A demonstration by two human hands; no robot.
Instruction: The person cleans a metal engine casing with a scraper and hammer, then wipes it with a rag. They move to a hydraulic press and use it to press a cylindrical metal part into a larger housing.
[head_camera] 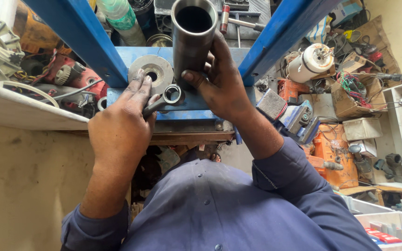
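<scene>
— While the right hand (222,86) gripped that upright steel tube (192,39) on the blue press bed (196,100), what about the left hand (124,121)?
— Closed around a ring-ended rod (166,98); brown cartons (352,100) sat right.

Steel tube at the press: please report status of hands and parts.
Right hand grips steel tube, upright on blue press bed. Left hand holds ring-ended rod at tube's base. Round disc lies just beside, left.
</scene>
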